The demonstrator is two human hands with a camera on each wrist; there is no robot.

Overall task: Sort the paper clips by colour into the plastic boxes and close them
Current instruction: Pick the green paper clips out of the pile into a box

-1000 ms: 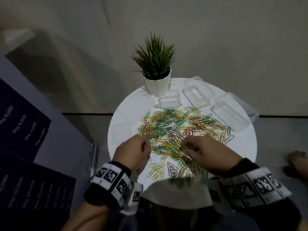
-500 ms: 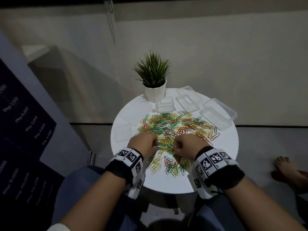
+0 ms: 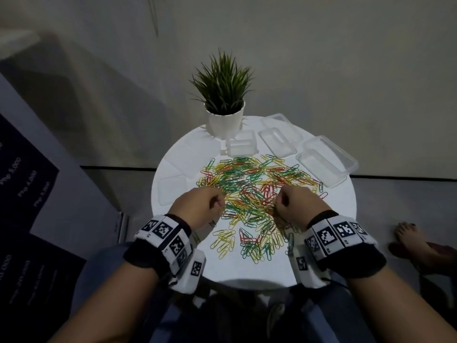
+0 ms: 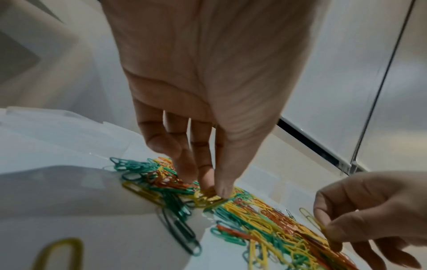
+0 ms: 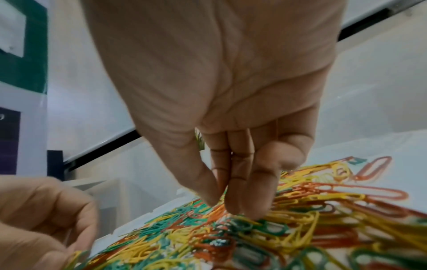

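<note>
A heap of green, yellow and red paper clips [image 3: 257,191] covers the middle of the round white table [image 3: 341,219]. My left hand [image 3: 221,206] is at the heap's near left; thumb and forefinger pinch yellow clips [image 4: 211,198] on the pile. At the near right, my right hand [image 3: 278,206] has its fingers curled, and the left wrist view shows it pinching a yellow clip [image 4: 314,221]. Its fingertips [image 5: 233,206] hang just over the clips. Three clear open boxes stand behind the heap: a small one [image 3: 241,146], a middle one [image 3: 277,142] and a larger one [image 3: 324,164].
A potted plant [image 3: 223,105] stands at the table's far edge. Clear lids [image 3: 173,194] lie on the table's left side. A dark board with price text [image 3: 27,184] stands at the left. A bare foot [image 3: 410,241] rests on the floor at the right.
The head view has pulled back and up. Both hands stay at the heap's near edge; the right hand's fingers have curled in from their reach over the clips.
</note>
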